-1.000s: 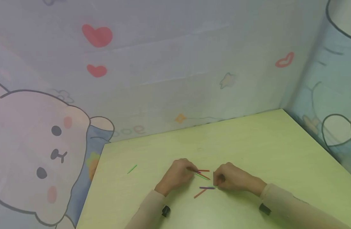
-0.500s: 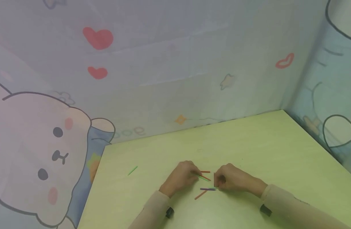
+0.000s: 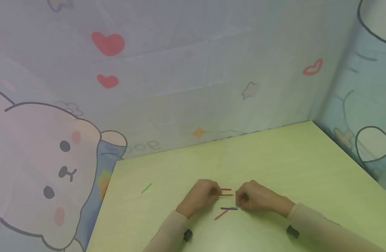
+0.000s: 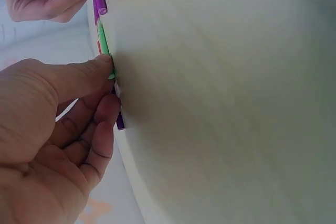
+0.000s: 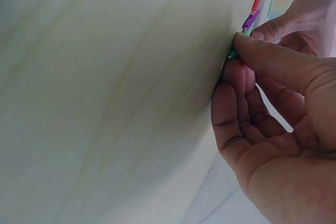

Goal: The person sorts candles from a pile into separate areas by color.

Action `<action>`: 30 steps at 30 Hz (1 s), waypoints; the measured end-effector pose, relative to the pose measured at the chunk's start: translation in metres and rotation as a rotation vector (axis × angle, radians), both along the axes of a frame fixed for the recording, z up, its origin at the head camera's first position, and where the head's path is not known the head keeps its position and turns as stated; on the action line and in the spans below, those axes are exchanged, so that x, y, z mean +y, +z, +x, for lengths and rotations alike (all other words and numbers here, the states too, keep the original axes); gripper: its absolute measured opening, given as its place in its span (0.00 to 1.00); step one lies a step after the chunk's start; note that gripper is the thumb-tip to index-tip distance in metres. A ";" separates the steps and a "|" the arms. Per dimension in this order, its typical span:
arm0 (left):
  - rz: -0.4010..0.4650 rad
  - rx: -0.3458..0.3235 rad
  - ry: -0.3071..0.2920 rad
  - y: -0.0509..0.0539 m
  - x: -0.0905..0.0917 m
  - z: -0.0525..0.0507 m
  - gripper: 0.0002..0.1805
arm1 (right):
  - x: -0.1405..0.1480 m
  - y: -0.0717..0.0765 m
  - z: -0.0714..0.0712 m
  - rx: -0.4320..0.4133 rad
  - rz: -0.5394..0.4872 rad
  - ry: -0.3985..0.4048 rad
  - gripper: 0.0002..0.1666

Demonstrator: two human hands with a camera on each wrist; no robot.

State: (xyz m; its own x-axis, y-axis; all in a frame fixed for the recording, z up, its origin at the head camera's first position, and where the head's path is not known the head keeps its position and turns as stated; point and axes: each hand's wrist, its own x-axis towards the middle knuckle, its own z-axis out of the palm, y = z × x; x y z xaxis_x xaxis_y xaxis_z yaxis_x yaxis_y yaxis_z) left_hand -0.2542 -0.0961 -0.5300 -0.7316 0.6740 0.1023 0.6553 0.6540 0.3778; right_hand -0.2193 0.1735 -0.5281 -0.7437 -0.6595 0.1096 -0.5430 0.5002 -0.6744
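Left hand (image 3: 199, 197): pinches green stick (image 4: 104, 39) | right hand (image 3: 255, 196): pinches other stick (image 5: 232, 54) — apparently green | back edge (image 3: 211, 142): well apart

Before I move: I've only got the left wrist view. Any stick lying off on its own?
Observer: Yes, a lone green stick on the table, out to the left of the left hand.
Operator: Red beside that hand: just one stick?
Observer: Two. Head view shows a red stick and an orange-red stick extending past it, nearly parallel.
Operator: Right hand's grip?
Observer: Right wrist view shows a green tip between its thumb and index finger.
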 end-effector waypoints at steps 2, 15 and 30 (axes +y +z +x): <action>0.012 -0.009 0.003 0.001 -0.002 0.000 0.06 | 0.000 0.001 0.000 0.005 -0.004 -0.001 0.18; 0.042 -0.033 -0.034 -0.001 -0.011 -0.001 0.05 | -0.002 0.000 0.006 -0.016 0.007 -0.028 0.15; 0.024 -0.015 -0.014 0.002 -0.008 0.001 0.04 | 0.002 -0.003 0.009 0.058 -0.031 -0.016 0.15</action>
State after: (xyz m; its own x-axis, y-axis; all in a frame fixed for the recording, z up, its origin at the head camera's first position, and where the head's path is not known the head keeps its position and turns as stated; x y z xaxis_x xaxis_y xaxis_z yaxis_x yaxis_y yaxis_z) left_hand -0.2533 -0.1041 -0.5283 -0.7236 0.6818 0.1074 0.6586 0.6353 0.4033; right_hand -0.2106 0.1751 -0.5313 -0.7455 -0.6435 0.1736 -0.5743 0.4880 -0.6573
